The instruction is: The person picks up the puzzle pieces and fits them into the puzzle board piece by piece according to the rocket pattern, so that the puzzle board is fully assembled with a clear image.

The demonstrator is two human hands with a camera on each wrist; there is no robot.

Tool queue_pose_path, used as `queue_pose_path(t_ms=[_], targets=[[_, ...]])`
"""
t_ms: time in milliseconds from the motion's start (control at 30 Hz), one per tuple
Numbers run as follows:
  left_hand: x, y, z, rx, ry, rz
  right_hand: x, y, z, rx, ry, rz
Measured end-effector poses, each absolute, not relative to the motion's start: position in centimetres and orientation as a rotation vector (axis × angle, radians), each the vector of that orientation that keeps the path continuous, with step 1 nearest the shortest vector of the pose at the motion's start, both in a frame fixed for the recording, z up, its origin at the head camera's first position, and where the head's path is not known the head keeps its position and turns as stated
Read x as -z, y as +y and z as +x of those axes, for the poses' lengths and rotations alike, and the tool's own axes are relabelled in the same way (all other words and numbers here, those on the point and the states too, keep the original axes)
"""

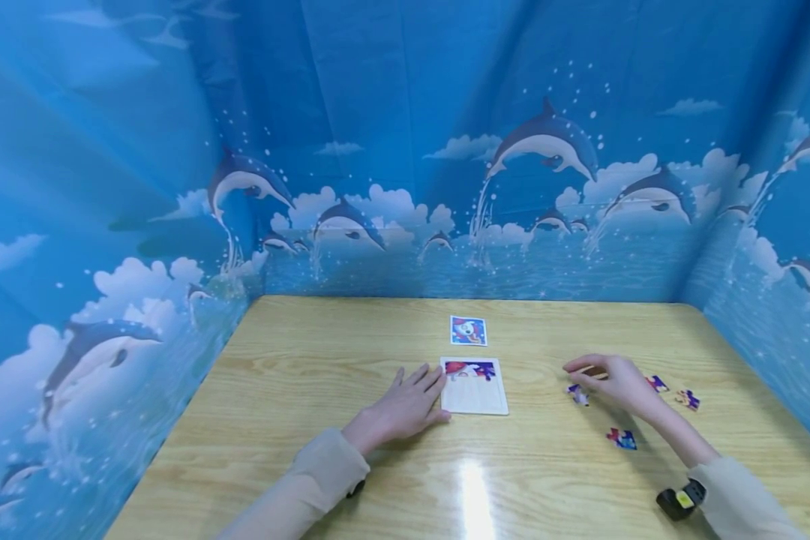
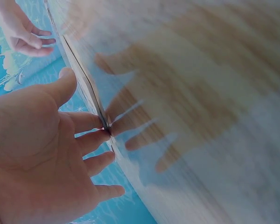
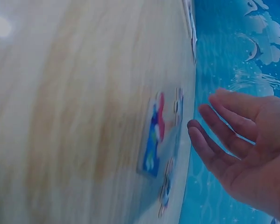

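Observation:
My left hand (image 1: 405,405) lies with spread fingers at the left side of a white puzzle board (image 1: 475,401). In the left wrist view the fingertips (image 2: 102,135) meet the board's edge. Joined puzzle pieces (image 1: 469,370) in red, white and purple fill the board's top strip. To the right, my right hand (image 1: 624,384) hovers over the table, fingers loosely bent and holding nothing. A purple and white puzzle piece (image 1: 579,395) lies just below its fingertips. Closer to me is a red and blue piece (image 1: 622,439), also large in the right wrist view.
Beyond the right hand lie two more loose pieces, one purple (image 1: 658,384) and one orange and purple (image 1: 688,400). A small picture card (image 1: 469,331) sits behind the board. Blue dolphin curtains (image 1: 378,150) enclose the wooden table (image 1: 297,360) at back and sides.

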State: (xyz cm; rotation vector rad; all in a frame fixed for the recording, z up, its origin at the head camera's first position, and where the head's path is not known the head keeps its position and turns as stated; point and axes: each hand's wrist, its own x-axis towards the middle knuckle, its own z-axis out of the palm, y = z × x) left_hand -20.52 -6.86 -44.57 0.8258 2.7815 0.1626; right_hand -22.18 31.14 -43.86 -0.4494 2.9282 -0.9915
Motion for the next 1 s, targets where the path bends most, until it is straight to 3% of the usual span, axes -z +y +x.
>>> queue_pose_path(t_ms=[367, 1000], targets=[[44.80, -6.88, -20.67, -0.157, 2.777, 0.819, 44.60, 32.21, -21.53, 0.791, 2.957, -0.667], [44.83, -6.87, -20.63, -0.164, 2.772, 0.806, 44.77, 31.88, -21.66, 0.930, 2.901, -0.629]])
